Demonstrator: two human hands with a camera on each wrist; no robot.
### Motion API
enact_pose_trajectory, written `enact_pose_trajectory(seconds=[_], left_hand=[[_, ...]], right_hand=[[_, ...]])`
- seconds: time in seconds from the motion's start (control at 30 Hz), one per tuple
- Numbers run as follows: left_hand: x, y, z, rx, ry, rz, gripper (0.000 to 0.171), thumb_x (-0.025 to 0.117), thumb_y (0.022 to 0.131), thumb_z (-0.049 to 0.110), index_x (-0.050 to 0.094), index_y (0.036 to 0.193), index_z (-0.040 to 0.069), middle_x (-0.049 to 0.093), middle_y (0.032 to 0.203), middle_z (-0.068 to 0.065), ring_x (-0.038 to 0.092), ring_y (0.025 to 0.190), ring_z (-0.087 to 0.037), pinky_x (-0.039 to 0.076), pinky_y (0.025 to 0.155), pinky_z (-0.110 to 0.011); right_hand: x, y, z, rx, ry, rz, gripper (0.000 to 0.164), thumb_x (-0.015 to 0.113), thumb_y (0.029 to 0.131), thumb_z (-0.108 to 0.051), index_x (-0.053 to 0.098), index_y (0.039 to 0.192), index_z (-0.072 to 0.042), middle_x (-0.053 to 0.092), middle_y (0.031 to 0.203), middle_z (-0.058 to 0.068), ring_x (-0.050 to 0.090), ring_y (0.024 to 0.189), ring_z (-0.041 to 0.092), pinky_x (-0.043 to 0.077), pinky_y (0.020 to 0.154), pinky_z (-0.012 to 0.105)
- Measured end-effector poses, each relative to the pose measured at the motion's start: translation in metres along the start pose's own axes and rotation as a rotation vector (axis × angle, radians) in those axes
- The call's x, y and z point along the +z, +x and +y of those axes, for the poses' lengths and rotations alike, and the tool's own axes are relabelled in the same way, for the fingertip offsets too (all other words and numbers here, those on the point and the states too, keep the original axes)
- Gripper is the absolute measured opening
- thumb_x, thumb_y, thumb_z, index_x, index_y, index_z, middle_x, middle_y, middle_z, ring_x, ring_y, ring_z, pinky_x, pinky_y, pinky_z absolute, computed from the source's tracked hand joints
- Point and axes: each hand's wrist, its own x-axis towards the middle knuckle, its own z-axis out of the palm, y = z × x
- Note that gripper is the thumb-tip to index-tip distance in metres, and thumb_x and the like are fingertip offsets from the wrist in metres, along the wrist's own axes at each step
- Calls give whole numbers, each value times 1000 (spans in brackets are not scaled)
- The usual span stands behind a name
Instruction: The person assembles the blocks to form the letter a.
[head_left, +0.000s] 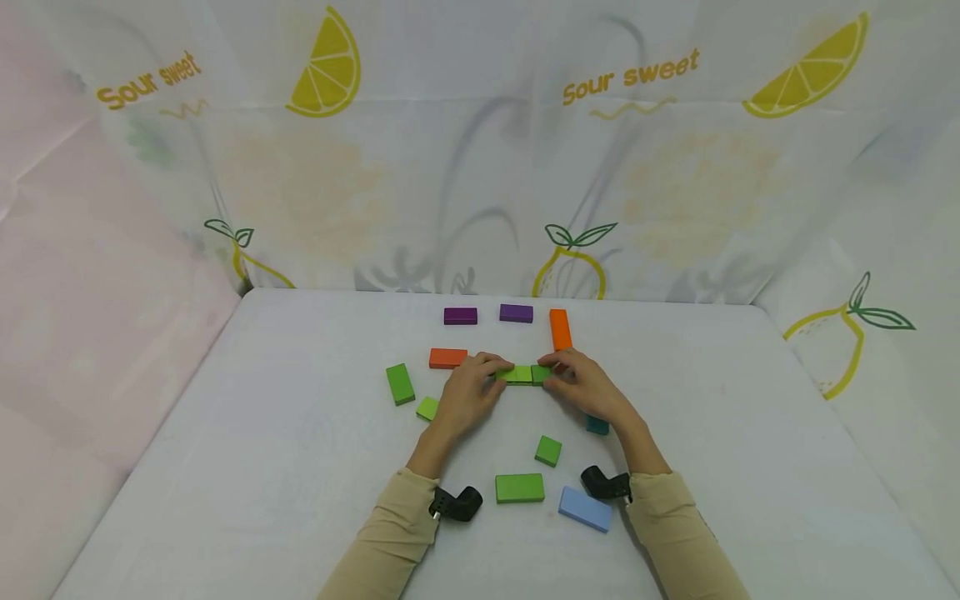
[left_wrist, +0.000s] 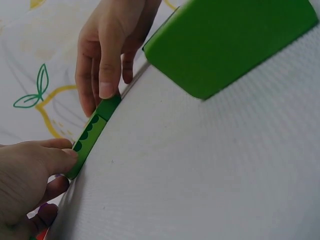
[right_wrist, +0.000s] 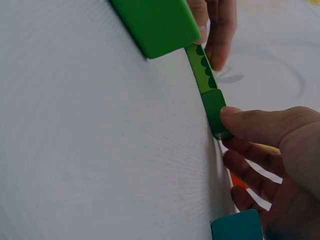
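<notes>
On the white table, a light green block (head_left: 519, 375) with dark scalloped marks on its side lies end to end with a darker green block (right_wrist: 213, 107); the two touch. My left hand (head_left: 467, 393) pinches the light green block's left end between thumb and fingers. From the other side, my right hand (head_left: 590, 392) holds the darker green block, thumb on its near face. In the left wrist view, the join between the blocks shows between the hands. Beyond my left fingers is an orange-red block (head_left: 447, 358); an orange block (head_left: 560, 329) stands out past my right hand.
Two purple blocks (head_left: 461, 317) lie at the back. To the left are a green block (head_left: 401, 384) and a small light green block (head_left: 427, 408). Nearer me are a small green cube (head_left: 548, 451), a green block (head_left: 520, 488) and a blue block (head_left: 585, 509). A teal block (head_left: 597, 425) sits by my right wrist.
</notes>
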Motion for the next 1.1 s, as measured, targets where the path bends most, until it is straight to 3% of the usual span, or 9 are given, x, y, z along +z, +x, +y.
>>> enact_pose_trajectory(seconds=[0.3,0.47,0.83,0.97,1.1], left_hand=[[-2,-1,-2,-2,14,-3,24,67,86,9,70,110,14,66,111,-2,60,99,-21,49,80,-36],[-3,-2,-2,-12,21,-13,25,66,87,10,69,111,14,65,112,-2,59,99,-21,49,80,-35],[-3,-2,-2,-24,18,-36,25,66,87,11,69,111,15,65,113,-2,59,100,-19,49,81,-33],[-2,-2,-2,-17,20,-33,25,66,87,12,69,112,16,65,112,-1,59,99,-19,49,80,-33],[-1,-2,-2,-8,16,-29,25,66,88,12,69,112,17,65,112,0,59,100,-18,49,80,-32]], right_hand=[[0,0,-7,-1,8,-8,32,65,88,-11,60,119,-3,61,116,12,57,102,27,46,92,45],[-2,0,-7,9,39,44,30,61,91,-12,60,119,-1,61,113,14,57,100,27,48,88,44],[-25,18,4,239,52,165,34,51,97,-20,48,126,-3,56,113,18,55,102,33,49,87,44],[-36,30,5,293,20,134,39,50,95,-22,45,128,-1,55,109,19,55,98,33,48,83,41],[-42,45,7,369,-66,52,48,49,95,-28,40,133,0,53,113,21,53,98,33,47,84,42]])
